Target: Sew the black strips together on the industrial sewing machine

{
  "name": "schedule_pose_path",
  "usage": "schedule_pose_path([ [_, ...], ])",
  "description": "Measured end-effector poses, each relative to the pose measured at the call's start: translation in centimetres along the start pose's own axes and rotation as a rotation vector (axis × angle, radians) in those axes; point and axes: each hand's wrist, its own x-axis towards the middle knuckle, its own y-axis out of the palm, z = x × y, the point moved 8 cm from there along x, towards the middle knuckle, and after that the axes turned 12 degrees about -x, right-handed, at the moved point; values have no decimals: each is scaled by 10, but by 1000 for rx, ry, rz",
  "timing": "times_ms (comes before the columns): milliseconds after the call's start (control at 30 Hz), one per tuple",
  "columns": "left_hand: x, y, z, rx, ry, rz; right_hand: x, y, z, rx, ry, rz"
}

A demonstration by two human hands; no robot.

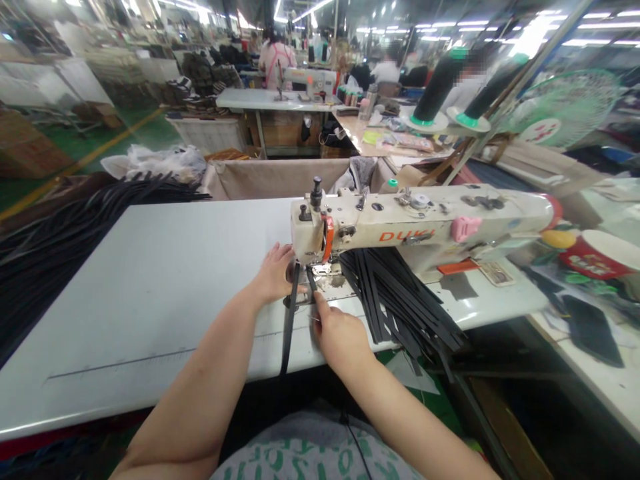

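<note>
A narrow black strap (289, 333) runs from beneath the sewing machine's head (309, 233) down over the table's front edge. My left hand (275, 275) is at the left of the needle area, its thumb across the strap and some fingertips hidden behind the machine head. Just in front of the presser foot, my right hand (341, 333) has its index finger pressed on the strap's short end, the other fingers curled under. A bundle of loose black straps (395, 293) lies under the machine arm, to the right of my right hand.
More black straps (55, 247) are heaped at the left of the white table (165, 267). Behind it stands a cloth-lined bin (280, 179). Black thread cones (440, 87) and a green fan (570, 110) are at the right, with a phone (593, 331) on the side table.
</note>
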Motion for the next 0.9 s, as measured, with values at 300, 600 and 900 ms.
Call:
schedule_pose_path([
  [300, -7, 0, 19, 103, -210, 58, 3, -1, 2, -52, 6, -13],
  [600, -8, -6, 36, 87, -208, -14, 4, -3, 6, -120, -6, -69],
  [900, -6, -12, 41, -8, -180, -54, 7, -4, 7, -166, -6, -123],
])
